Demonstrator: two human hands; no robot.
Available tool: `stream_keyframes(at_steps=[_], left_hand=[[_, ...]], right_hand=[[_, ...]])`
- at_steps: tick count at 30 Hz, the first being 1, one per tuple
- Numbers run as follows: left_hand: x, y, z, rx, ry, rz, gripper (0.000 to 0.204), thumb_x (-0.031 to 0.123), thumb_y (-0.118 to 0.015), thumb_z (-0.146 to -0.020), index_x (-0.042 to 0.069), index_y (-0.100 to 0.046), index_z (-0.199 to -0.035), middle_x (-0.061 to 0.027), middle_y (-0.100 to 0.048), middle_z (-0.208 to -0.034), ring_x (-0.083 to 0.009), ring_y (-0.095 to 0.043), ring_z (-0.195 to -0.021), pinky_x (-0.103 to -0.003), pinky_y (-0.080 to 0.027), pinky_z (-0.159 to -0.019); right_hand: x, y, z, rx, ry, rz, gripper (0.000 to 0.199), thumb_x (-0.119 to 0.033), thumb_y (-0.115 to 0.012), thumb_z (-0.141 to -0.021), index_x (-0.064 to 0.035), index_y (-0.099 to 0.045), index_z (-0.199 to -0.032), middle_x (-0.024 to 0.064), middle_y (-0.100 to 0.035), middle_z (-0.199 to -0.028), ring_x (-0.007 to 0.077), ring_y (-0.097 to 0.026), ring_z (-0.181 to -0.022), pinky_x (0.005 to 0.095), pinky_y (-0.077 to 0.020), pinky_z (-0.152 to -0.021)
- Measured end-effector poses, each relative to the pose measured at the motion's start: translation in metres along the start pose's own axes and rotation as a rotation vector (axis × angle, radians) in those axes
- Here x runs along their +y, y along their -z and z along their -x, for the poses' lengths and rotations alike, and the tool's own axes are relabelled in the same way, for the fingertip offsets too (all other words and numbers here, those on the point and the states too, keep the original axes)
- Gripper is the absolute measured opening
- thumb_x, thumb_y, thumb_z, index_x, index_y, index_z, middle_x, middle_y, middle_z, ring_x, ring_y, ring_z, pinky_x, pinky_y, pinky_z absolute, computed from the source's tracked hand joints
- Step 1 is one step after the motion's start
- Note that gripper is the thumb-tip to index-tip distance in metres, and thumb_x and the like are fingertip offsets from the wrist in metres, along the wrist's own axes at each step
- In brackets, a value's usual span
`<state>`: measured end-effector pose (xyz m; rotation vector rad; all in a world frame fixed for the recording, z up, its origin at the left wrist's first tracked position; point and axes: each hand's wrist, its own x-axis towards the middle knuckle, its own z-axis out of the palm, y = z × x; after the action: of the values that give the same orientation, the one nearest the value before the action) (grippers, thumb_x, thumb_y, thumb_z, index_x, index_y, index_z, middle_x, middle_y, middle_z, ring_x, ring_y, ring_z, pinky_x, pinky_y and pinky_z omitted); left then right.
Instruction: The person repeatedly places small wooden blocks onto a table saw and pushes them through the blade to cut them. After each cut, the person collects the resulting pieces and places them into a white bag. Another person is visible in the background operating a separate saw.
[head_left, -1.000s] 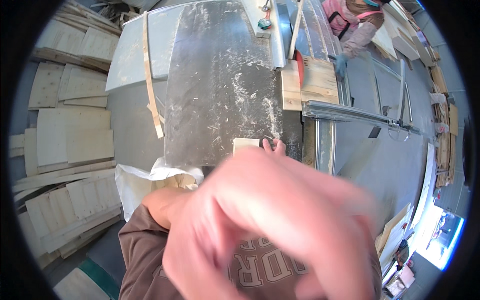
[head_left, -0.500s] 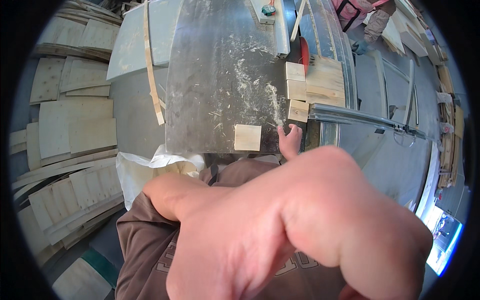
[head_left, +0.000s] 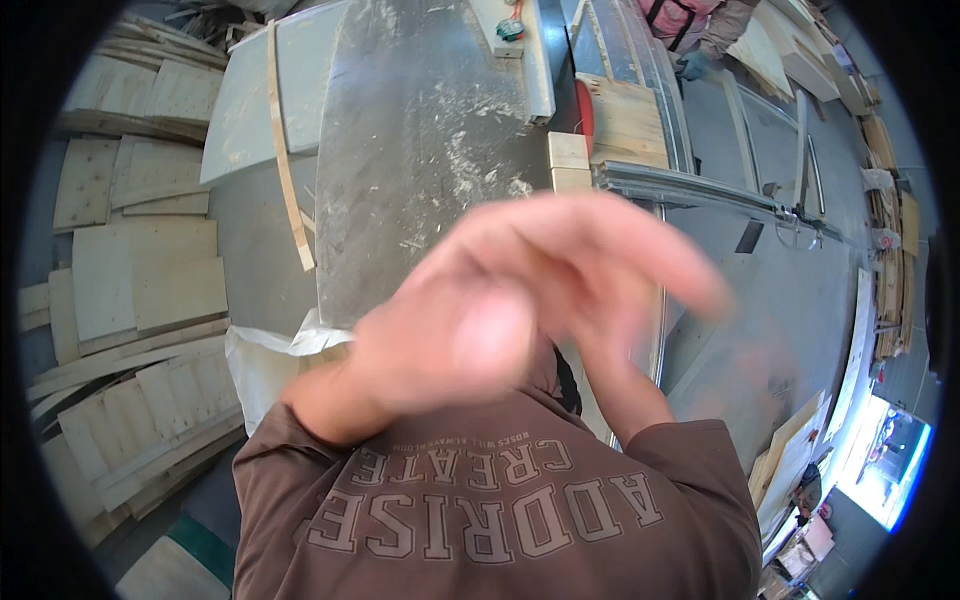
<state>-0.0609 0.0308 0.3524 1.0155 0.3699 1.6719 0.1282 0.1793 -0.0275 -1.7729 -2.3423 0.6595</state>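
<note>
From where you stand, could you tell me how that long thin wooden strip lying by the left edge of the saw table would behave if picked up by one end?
The wooden strip looks long, thin and slightly bowed, so it would probably flex and droop. It is likely light. Lying loose across the grey side panel, it should slide easily.

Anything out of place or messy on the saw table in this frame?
Sawdust is scattered over the grey table, and a thin wood strip lies loose along its left edge. A blurred left hand raised near the camera hides the table's near end.
</note>
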Motion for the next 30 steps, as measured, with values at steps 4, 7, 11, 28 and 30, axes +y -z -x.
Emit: stream_keyframes(at_steps=[4,7,11,28,30], left_hand=[[-0.093,0.095,0.047,0.648,0.498,-0.82,0.037,0.02,-0.079,-0.095,0.001,-0.07,-0.126,-0.005,-0.069,-0.1,-0.0142,-0.061,-0.094,-0.032,-0.052,-0.085],[-0.159,0.151,0.129,0.657,0.617,-1.502,0.063,0.027,-0.086,-0.085,0.0,-0.062,-0.137,-0.021,-0.068,-0.124,-0.0394,-0.063,-0.117,-0.05,-0.052,-0.102],[-0.182,0.146,0.163,0.547,0.741,-1.717,0.08,0.029,-0.087,-0.082,0.003,-0.052,-0.149,-0.0208,-0.06,-0.141,-0.0453,-0.055,-0.13,-0.052,-0.049,-0.108],[-0.191,0.142,0.175,0.57,0.925,-1.63,0.086,0.032,-0.089,-0.081,0.003,-0.05,-0.152,-0.0182,-0.058,-0.147,-0.0399,-0.056,-0.133,-0.05,-0.049,-0.111],[-0.191,0.141,0.173,0.585,0.939,-1.613,0.086,0.032,-0.089,-0.081,0.003,-0.05,-0.152,-0.018,-0.058,-0.148,-0.0399,-0.056,-0.133,-0.051,-0.049,-0.111]], right_hand=[[-0.006,0.001,-0.016,0.022,-0.057,0.074,0.077,-0.053,-0.078,-0.092,0.0044,-0.051,-0.135,0.022,-0.052,-0.137,0.0426,-0.05,-0.13,0.0546,-0.0408,-0.112],[-0.016,0.004,-0.036,-0.018,-0.082,0.106,0.093,-0.061,-0.081,-0.086,0.008,-0.048,-0.139,0.0238,-0.052,-0.141,0.0429,-0.049,-0.135,0.054,-0.0407,-0.114],[-0.018,-0.002,-0.057,0.023,-0.083,0.128,0.094,-0.057,-0.086,-0.081,0.0088,-0.049,-0.138,0.0231,-0.055,-0.135,0.0416,-0.051,-0.132,0.0522,-0.042,-0.114],[-0.064,-0.022,-0.126,0.125,-0.026,0.089,0.083,-0.042,-0.089,-0.076,0.0061,-0.047,-0.13,0.0225,-0.053,-0.129,0.0412,-0.054,-0.125,0.0512,-0.0453,-0.11],[-0.061,-0.022,-0.126,0.112,-0.024,0.081,0.082,-0.041,-0.089,-0.076,0.005,-0.047,-0.13,0.0224,-0.053,-0.129,0.0409,-0.054,-0.126,0.0513,-0.0458,-0.109]])
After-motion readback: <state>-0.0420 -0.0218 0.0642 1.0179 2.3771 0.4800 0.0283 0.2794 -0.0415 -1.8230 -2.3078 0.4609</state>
